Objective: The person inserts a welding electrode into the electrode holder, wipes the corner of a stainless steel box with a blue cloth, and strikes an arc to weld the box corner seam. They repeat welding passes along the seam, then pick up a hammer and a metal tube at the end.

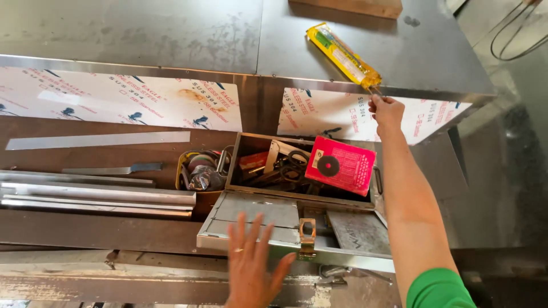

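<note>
My right hand (385,109) reaches far forward to the edge of the steel worktop and pinches thin rods sticking out of a long yellow packet (342,55) that lies on top. My left hand (251,263) hovers flat with fingers spread over the front edge of the open grey metal toolbox lid (268,219). Inside the toolbox (244,149) lie dark tools and a red card box (341,164) with a black disc on it.
A yellow container (201,170) of round discs stands left of the toolbox. Long metal strips and angle bars (97,197) lie at the left. Film-covered steel sheets (120,100) line the shelf wall. A wooden block (348,7) rests on the worktop's far side.
</note>
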